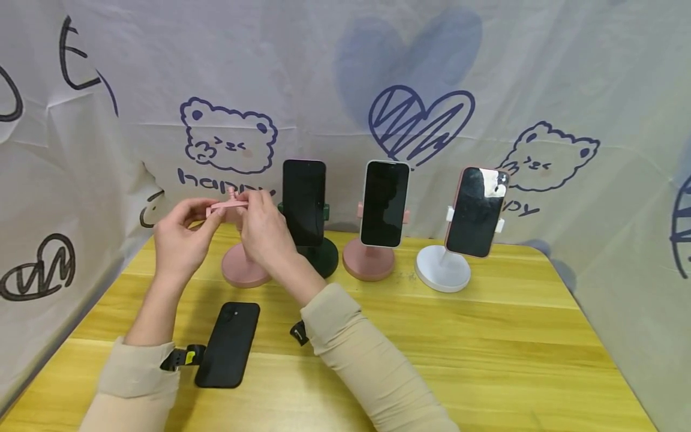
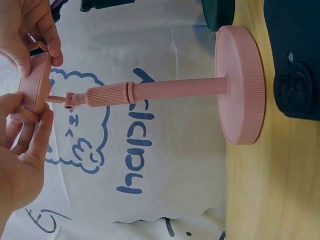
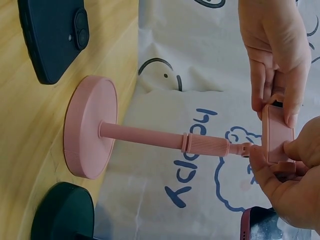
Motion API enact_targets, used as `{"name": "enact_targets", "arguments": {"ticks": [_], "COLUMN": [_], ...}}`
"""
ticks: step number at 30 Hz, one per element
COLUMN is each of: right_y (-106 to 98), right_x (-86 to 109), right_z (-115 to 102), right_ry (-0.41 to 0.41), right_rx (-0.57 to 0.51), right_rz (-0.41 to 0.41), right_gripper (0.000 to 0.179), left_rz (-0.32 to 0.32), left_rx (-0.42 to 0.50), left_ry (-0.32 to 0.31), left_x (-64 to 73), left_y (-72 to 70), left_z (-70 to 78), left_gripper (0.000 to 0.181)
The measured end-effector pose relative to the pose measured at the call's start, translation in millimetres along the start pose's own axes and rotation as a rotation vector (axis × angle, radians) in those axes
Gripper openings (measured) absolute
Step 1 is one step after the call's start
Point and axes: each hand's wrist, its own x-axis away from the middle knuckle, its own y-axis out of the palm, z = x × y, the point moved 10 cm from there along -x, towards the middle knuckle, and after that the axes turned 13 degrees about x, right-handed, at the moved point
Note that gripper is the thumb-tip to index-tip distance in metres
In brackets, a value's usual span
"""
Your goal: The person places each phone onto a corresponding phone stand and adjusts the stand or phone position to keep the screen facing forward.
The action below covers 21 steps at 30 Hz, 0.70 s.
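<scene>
A pink phone stand (image 1: 243, 268) stands upright on the table, its round base flat and its ribbed post (image 2: 175, 89) rising to a clamp (image 3: 278, 133) at the top. My left hand (image 1: 183, 240) pinches one end of that clamp between thumb and fingers. At the opposite end, my right hand (image 1: 266, 231) grips the clamp the same way. In the left wrist view the clamp's flat face is tilted, and no phone sits in it. A black phone (image 1: 228, 345) lies face down on the table, near my left forearm.
To the right stand a dark green stand (image 1: 326, 258), another pink stand (image 1: 368, 261) and a white stand (image 1: 442, 269), each with a phone clamped in it. A printed cloth (image 1: 324, 72) hangs behind the wooden table (image 1: 486, 360).
</scene>
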Motion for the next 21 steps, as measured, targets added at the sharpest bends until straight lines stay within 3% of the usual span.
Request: {"name": "enact_targets", "arguments": {"ticks": [7, 15, 21], "right_y": [-1, -6, -7], "right_x": [-2.8, -8.7, -5.4], "right_z": [0, -1, 0], "right_ry": [0.019, 0.028, 0.014], "right_rx": [-0.027, -0.072, -0.156], "right_rz": [0.008, 0.033, 0.025], "right_gripper": [0.031, 0.033, 0.035], "left_rz": [-0.01, -0.057, -0.063], "left_rx": [-0.012, 0.094, 0.091], "left_ry": [-0.004, -0.15, -0.165], "left_x": [-6.9, -17.0, -16.5], "left_y": [-1.6, 0.6, -0.8], "left_z": [3.9, -1.6, -1.1], "left_gripper": [0.027, 0.036, 0.038]}}
